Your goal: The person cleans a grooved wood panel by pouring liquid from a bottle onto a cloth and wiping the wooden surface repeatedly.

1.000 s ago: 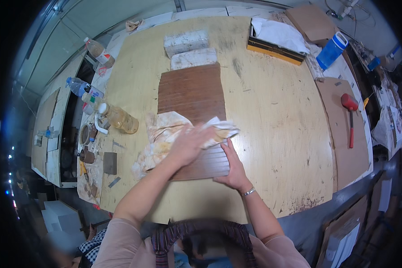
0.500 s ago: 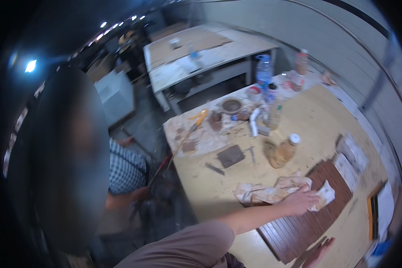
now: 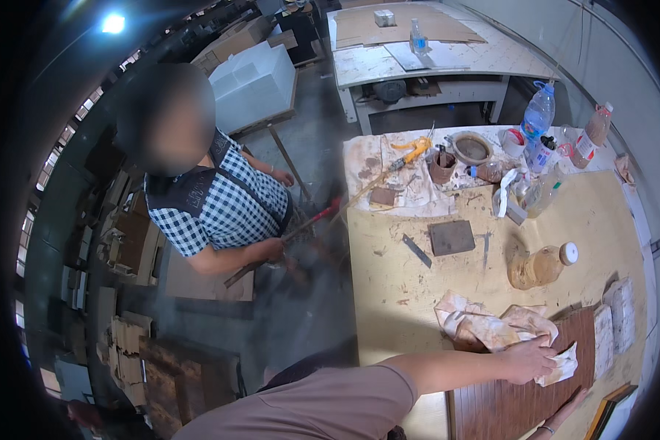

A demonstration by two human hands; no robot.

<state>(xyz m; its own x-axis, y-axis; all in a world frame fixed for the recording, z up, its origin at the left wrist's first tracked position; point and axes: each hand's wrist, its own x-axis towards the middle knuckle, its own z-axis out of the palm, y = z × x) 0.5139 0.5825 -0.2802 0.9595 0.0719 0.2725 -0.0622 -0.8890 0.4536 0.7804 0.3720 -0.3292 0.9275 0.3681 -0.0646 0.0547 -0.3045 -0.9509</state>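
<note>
Two bare hands at a brown grooved board on the table, lower right of view. Left hand lies on the board, fingers grasping a stained rag; rag's loose part spreads over the board's left edge onto the table, white end pokes out past the fingertips. Right hand is at the board's right edge, fingers straight, bracelet on wrist; can't tell if it grips the edge or just rests there. Board's far end sits next to white wrapped blocks. Tray at lower right, cut off by the rim.

Beyond the rag: bottle, white cap, yellowish liquid, upright. Left of it, brown block and metal strip, both flat. Table's far side: stained cloth, yellow-handled tool, brown cup, round bowl, blue-tinted bottle, red-capped bottle.

Co-worker in checked shirt stands left of the table, one hand round a pole with a red section. Second table behind.
</note>
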